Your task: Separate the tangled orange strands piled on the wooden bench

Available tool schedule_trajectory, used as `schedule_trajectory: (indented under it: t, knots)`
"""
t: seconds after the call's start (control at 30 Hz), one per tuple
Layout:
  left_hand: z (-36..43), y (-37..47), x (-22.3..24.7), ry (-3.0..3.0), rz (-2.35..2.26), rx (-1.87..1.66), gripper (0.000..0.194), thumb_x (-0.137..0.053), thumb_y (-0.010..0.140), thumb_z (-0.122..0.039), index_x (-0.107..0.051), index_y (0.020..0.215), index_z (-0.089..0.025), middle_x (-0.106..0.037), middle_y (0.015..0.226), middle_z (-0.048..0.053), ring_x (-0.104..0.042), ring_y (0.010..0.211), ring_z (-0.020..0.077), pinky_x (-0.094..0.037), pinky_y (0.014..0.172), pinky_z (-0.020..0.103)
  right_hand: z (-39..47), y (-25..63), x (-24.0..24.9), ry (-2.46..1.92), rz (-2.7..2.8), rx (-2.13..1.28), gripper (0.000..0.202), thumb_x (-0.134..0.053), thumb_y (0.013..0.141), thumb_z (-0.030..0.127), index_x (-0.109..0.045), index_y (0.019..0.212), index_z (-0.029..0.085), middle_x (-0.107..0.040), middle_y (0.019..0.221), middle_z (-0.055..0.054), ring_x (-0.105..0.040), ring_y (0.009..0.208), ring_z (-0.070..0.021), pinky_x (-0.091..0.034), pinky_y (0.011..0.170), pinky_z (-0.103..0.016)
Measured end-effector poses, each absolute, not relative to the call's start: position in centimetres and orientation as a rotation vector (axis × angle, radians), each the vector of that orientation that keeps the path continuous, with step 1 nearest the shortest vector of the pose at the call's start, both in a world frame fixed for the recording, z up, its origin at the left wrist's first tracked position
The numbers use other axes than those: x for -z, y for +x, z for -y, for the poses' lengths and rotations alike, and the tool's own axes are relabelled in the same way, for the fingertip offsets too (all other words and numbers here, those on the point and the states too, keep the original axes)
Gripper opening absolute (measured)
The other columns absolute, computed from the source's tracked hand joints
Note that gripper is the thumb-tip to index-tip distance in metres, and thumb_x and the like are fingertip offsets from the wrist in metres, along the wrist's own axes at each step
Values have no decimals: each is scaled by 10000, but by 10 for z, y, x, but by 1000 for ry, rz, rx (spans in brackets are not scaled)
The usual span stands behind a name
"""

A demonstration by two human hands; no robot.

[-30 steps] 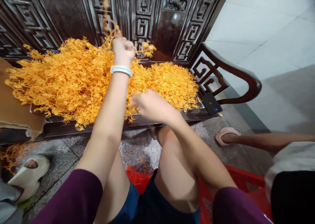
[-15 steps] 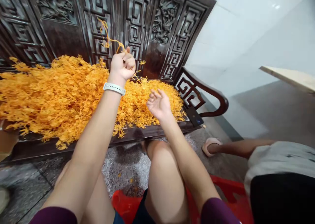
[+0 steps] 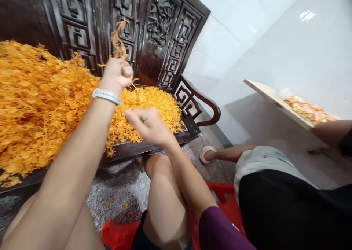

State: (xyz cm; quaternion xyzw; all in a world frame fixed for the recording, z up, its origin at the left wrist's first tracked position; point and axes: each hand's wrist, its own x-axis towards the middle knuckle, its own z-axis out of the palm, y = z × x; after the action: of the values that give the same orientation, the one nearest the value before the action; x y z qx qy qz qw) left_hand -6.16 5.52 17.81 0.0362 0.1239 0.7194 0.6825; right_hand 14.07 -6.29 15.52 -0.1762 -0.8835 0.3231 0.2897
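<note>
My left hand (image 3: 118, 73), with a pale watch band on its wrist, is closed on an orange strand (image 3: 118, 41) that sticks up above the fist. A thin end of it hangs below the fingers. Lower and to the right, my right hand (image 3: 147, 123) has its fingers drawn together over the edge of the orange pile; it is blurred, and whether anything is in it is hidden. Heaps of orange plastic-looking sprigs (image 3: 41, 107) cover the seat of a dark carved wooden bench (image 3: 150, 65).
A black phone (image 3: 192, 126) lies at the bench's right end, beside the curved armrest (image 3: 211, 109). At the right sits another person in black (image 3: 277, 206), near a board (image 3: 271, 92) bearing small pink and yellow pieces. Red plastic stools (image 3: 118, 235) stand below.
The view has swung right, so the bench appears further left. My right hand has moved toward my left hand, and its spread fingers have closed. My left hand still grips the strand.
</note>
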Motion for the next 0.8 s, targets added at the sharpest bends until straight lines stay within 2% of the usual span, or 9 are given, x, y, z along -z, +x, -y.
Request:
schedule_trajectory:
  t: [0.13,0.2,0.27,0.33,0.4,0.47,0.53,0.67,0.8]
  knots:
    - [-66,-84,-166,63,-259,-1594,375,-324,1161,-148,-573,898,-247,-271,438,-99,-152,399,67,-112,361,163,79,145,-166,157,2649,-1789,366,-635,1084,377,-598,778,179,-541,735,29,-526,689,-84,-432,735,-243]
    - [-65,-86,-166,111,-238,-1608,346,-364,1145,-144,-573,891,-252,-291,436,-95,-142,409,80,-115,356,180,65,153,-161,203,2488,-2078,347,-689,1050,421,-658,810,173,-589,710,19,-554,637,-90,-455,662,-234]
    - [-62,-84,-170,154,-202,-1643,325,-397,1130,-146,-563,877,-264,-304,431,-95,-125,418,96,-106,359,209,45,160,-153,-80,2050,-2051,368,-674,1041,508,-687,853,193,-540,628,46,-464,539,-89,-411,559,-227]
    - [-59,-81,-174,173,-177,-1655,327,-402,1131,-157,-558,871,-277,-309,425,-95,-116,433,112,-93,380,250,27,164,-146,-390,1487,-1901,392,-586,1070,543,-670,877,212,-417,564,82,-323,492,-91,-339,500,-214]
    - [-55,-76,-178,176,-161,-1641,341,-392,1144,-173,-554,861,-274,-305,425,-95,-122,443,119,-95,400,274,17,165,-143,-562,1074,-1830,385,-512,1098,490,-625,859,211,-318,556,96,-226,491,-95,-286,479,-201]
    - [-53,-70,-183,163,-158,-1617,374,-363,1157,-185,-546,839,-261,-284,433,-94,-125,436,117,-112,399,278,15,164,-143,-658,916,-1824,376,-495,1100,454,-601,843,201,-302,564,95,-200,491,-91,-250,470,-203]
    - [-51,-59,-187,157,-152,-1579,390,-352,1157,-186,-545,824,-253,-266,446,-93,-127,414,114,-131,384,279,17,162,-143,-728,973,-1780,385,-553,1072,511,-613,856,198,-351,582,87,-224,489,-83,-238,467,-216]
    - [-48,-32,-197,159,-158,-1537,342,-420,1118,-158,-551,818,-258,-282,453,-85,-144,366,107,-122,363,300,21,158,-139,-817,1336,-1507,421,-728,958,627,-669,922,212,-544,671,52,-368,517,-71,-276,489,-226]
    - [-47,-20,-202,161,-192,-1529,356,-387,1130,-150,-531,819,-245,-263,454,-88,-138,361,90,-107,365,285,35,156,-138,-761,1650,-1452,476,-759,946,627,-658,764,199,-502,575,65,-366,505,-64,-281,498,-226]
